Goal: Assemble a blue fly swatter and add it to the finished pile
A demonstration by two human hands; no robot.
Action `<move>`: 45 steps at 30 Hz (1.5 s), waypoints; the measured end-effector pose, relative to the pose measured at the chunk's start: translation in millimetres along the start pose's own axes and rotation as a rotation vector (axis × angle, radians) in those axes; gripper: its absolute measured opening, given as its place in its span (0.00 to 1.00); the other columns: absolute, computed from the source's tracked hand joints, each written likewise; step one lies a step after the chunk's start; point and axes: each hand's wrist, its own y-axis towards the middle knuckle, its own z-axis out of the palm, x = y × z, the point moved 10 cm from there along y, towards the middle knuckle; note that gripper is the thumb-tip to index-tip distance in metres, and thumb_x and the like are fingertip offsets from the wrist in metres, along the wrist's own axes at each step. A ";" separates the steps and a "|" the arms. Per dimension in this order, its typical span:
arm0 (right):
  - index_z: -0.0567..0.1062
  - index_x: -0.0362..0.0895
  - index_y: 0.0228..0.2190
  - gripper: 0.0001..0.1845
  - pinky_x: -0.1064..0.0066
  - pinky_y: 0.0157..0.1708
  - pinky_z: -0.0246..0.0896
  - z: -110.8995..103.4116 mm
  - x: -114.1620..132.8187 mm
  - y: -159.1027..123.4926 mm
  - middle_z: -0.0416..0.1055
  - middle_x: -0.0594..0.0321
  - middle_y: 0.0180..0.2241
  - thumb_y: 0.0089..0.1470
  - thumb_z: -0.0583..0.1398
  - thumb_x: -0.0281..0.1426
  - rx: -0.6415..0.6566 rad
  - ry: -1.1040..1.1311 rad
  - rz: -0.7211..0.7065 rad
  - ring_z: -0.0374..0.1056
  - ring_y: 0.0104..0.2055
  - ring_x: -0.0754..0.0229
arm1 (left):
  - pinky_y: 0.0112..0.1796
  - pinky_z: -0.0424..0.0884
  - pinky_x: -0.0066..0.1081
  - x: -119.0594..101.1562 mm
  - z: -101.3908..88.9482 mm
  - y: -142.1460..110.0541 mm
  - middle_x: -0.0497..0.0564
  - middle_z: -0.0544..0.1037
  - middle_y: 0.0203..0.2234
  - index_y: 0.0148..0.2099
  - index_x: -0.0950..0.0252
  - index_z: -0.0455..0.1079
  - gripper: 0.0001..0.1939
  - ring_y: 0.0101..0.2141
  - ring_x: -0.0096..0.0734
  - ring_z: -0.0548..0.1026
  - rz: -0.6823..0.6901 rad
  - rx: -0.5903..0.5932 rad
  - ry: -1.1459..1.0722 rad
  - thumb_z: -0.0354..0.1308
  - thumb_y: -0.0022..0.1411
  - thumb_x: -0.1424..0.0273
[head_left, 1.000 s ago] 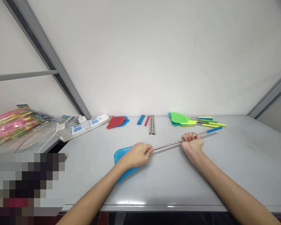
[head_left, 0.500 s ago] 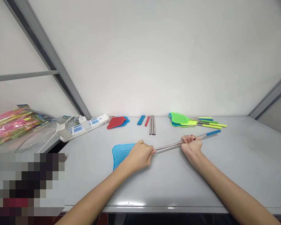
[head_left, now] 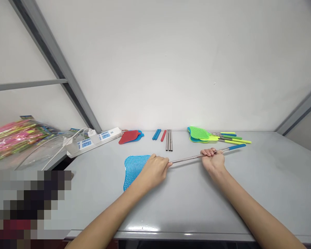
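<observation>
A blue fly swatter lies across the grey table (head_left: 186,200): blue mesh head (head_left: 132,166), thin metal rod (head_left: 187,159), blue grip (head_left: 236,147) at the far right. My left hand (head_left: 155,170) is closed on the swatter where the head meets the rod. My right hand (head_left: 213,159) is closed round the rod further right, short of the blue grip.
Against the wall lie red and blue swatter heads (head_left: 129,136), loose blue and red grips (head_left: 158,134), bare metal rods (head_left: 169,139) and a pile of green and blue finished swatters (head_left: 212,136). A white power strip (head_left: 94,141) and bagged colourful goods (head_left: 14,138) sit at left.
The swatter's head has turned flatter and shifted slightly up and left. Both hands keep their grip on it, the right hand barely moving.
</observation>
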 end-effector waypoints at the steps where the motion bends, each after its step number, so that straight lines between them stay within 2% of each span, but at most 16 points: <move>1: 0.52 0.42 0.15 0.21 0.80 0.11 0.43 1.3 0.1 -0.1 0.43 0.72 0.09 0.56 0.37 0.35 0.005 -0.009 0.000 0.41 0.11 0.71 | 0.29 0.56 0.31 1.6 0.3 0.3 0.51 0.70 0.22 0.26 0.66 0.59 0.17 0.25 0.31 0.67 -0.011 0.003 -0.008 0.35 0.62 0.68; 7: 0.54 0.43 0.17 0.22 0.78 0.12 0.45 7.4 -1.9 -3.4 0.45 0.72 0.11 0.56 0.35 0.38 0.037 -0.071 -0.006 0.44 0.12 0.70 | 0.25 0.55 0.28 8.7 9.6 -0.8 0.50 0.70 0.25 0.29 0.64 0.59 0.13 0.26 0.30 0.67 -0.060 0.052 -0.088 0.36 0.62 0.70; 13: 0.55 0.42 0.18 0.13 0.78 0.15 0.48 13.5 -4.4 -9.3 0.46 0.72 0.13 0.52 0.45 0.31 0.084 -0.086 0.012 0.47 0.14 0.71 | 0.28 0.58 0.27 11.5 11.0 -2.3 0.50 0.69 0.29 0.35 0.64 0.59 0.13 0.31 0.30 0.67 -0.075 0.028 -0.162 0.34 0.62 0.70; 16: 0.55 0.42 0.20 0.10 0.77 0.16 0.51 11.7 -10.5 -9.1 0.47 0.71 0.15 0.50 0.45 0.30 0.077 -0.071 0.101 0.50 0.15 0.70 | 0.30 0.59 0.27 12.3 10.6 -2.4 0.51 0.69 0.29 0.35 0.64 0.59 0.15 0.31 0.30 0.67 -0.094 0.025 -0.173 0.34 0.62 0.66; 21: 0.55 0.42 0.22 0.06 0.74 0.17 0.55 3.4 -25.6 -11.2 0.51 0.68 0.18 0.49 0.44 0.28 0.012 -0.034 0.288 0.53 0.17 0.70 | 0.25 0.57 0.27 19.0 12.5 -3.1 0.51 0.69 0.26 0.31 0.64 0.61 0.20 0.27 0.31 0.67 -0.168 0.048 -0.138 0.31 0.61 0.61; 24: 0.54 0.43 0.23 0.05 0.73 0.17 0.56 0.0 -33.6 -14.8 0.50 0.69 0.18 0.48 0.44 0.29 -0.016 0.004 0.364 0.52 0.16 0.70 | 0.24 0.56 0.27 19.8 13.3 -2.9 0.51 0.70 0.26 0.31 0.64 0.61 0.22 0.27 0.32 0.68 -0.176 0.053 -0.114 0.30 0.61 0.60; 30: 0.55 0.43 0.24 0.05 0.72 0.17 0.55 -1.4 -41.4 -21.5 0.49 0.69 0.19 0.48 0.44 0.32 -0.027 0.024 0.433 0.53 0.17 0.69 | 0.24 0.55 0.27 18.0 17.9 -2.7 0.52 0.71 0.26 0.32 0.64 0.62 0.22 0.27 0.32 0.69 -0.196 0.093 -0.067 0.31 0.60 0.58; 34: 0.54 0.43 0.24 0.04 0.71 0.18 0.56 1.3 -46.2 -25.2 0.48 0.70 0.18 0.48 0.44 0.30 -0.008 0.002 0.473 0.51 0.16 0.69 | 0.24 0.55 0.27 17.4 16.4 -1.5 0.51 0.71 0.26 0.30 0.64 0.62 0.22 0.27 0.31 0.68 -0.191 0.073 -0.042 0.30 0.61 0.59; 40: 0.45 0.44 0.18 0.11 0.75 0.14 0.49 -0.1 -51.1 -27.9 0.41 0.73 0.14 0.49 0.42 0.26 0.003 -0.052 0.441 0.43 0.13 0.70 | 0.27 0.56 0.29 16.9 14.1 -0.8 0.51 0.70 0.27 0.32 0.64 0.62 0.18 0.29 0.31 0.68 -0.209 0.047 0.013 0.34 0.62 0.63; 45: 0.41 0.43 0.16 0.16 0.75 0.14 0.46 6.2 -47.3 -31.3 0.39 0.73 0.11 0.49 0.44 0.26 0.106 -0.037 0.337 0.40 0.11 0.69 | 0.29 0.56 0.31 15.5 7.3 -1.0 0.52 0.70 0.27 0.31 0.65 0.62 0.18 0.31 0.34 0.68 -0.204 0.003 0.063 0.33 0.62 0.66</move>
